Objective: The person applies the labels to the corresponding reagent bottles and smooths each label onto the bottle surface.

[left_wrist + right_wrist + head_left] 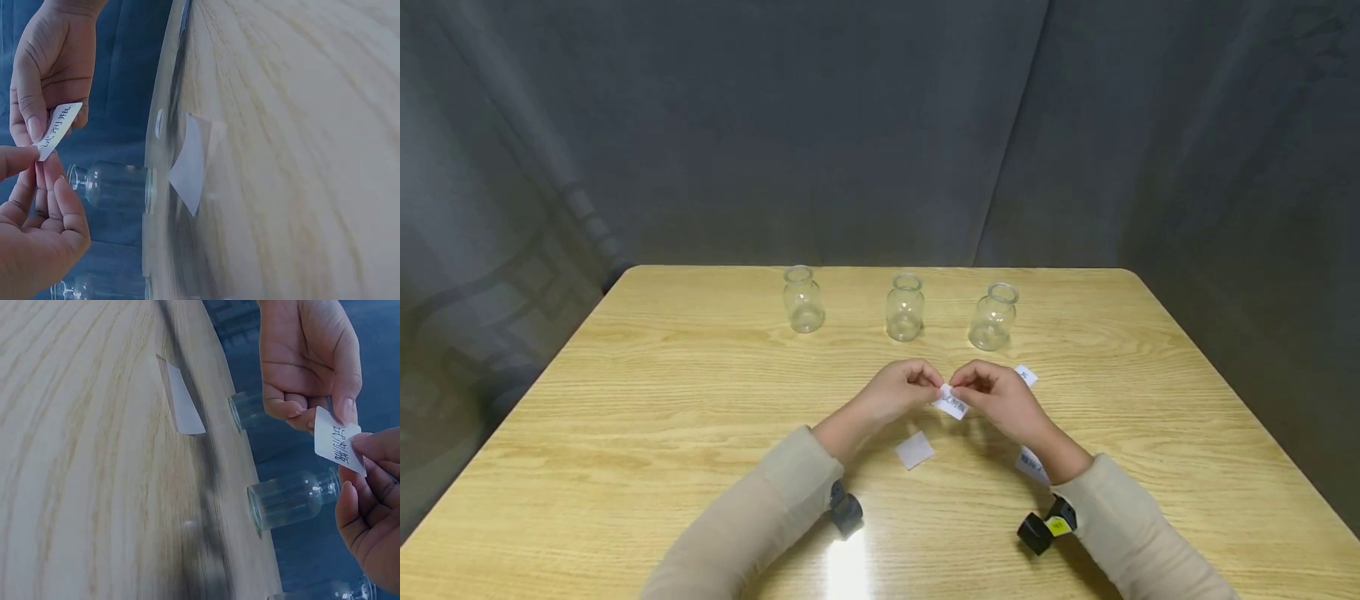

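A small white label (952, 403) with handwritten characters is held up between both hands above the table. My left hand (901, 392) pinches one corner of it between thumb and fingertips. The right hand (996, 400) pinches the label close beside that, thumb on the written face; both thumbs show in the right wrist view. A blank white paper piece (914, 450) lies below the hands, its edges curling up in the left wrist view. Another written label (1032, 465) sits partly hidden under the right wrist, and a third label (1026, 376) shows beyond the right hand.
Three clear glass jars without lids stand in a row behind the hands: a left jar (805, 304), a middle jar (905, 310) and a right jar (992, 318). The wooden table (625, 433) ends at a dark curtain (775, 133).
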Demonstrator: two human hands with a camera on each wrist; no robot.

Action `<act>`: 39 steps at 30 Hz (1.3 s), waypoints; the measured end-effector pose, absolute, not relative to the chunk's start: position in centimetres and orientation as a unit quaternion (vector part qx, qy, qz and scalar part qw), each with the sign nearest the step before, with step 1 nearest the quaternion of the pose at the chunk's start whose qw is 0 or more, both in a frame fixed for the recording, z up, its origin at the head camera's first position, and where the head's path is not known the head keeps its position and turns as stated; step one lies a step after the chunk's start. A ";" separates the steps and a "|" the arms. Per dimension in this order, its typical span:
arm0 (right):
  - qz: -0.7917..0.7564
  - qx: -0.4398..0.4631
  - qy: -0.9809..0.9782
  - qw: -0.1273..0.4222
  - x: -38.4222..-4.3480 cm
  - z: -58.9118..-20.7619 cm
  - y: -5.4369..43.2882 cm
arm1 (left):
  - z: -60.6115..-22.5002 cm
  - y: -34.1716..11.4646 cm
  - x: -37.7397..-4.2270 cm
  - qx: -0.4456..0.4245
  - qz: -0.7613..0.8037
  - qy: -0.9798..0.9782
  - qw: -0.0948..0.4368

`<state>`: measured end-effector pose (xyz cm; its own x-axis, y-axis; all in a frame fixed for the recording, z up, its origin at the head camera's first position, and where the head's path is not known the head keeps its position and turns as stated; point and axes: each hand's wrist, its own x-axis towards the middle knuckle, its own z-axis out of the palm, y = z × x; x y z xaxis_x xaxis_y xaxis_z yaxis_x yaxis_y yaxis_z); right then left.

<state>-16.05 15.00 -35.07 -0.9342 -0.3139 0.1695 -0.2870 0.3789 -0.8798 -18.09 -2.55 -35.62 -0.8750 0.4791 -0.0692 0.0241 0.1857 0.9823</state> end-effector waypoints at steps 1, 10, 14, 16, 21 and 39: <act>-0.527 -0.178 0.831 0.012 -16.1 -35.1 15.1 | -35.6 -2.5 -18.2 0.170 0.615 0.747 0.184; -0.539 -0.156 0.828 -0.016 -16.2 -35.2 15.6 | -33.8 -1.9 -17.8 0.151 0.632 0.737 0.185; -0.549 -0.136 0.824 -0.018 -16.2 -35.3 15.9 | -32.7 -1.7 -17.4 0.135 0.643 0.732 0.178; -0.557 -0.123 0.821 -0.016 -16.3 -35.3 16.1 | -32.6 -1.5 -17.5 0.131 0.647 0.731 0.173; -0.586 -0.089 0.806 -0.009 -16.7 -35.4 16.6 | -32.5 -0.8 -18.2 0.120 0.662 0.723 0.158; -0.607 -0.069 0.791 -0.037 -18.3 -35.7 18.7 | -35.4 2.4 -21.7 0.103 0.648 0.743 0.130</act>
<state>-18.35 18.67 -35.72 -0.9877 -0.0650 0.1425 -0.1544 0.2536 -0.9549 -21.71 2.40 -35.36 -0.9448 0.3221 -0.0600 -0.0157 0.1386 0.9902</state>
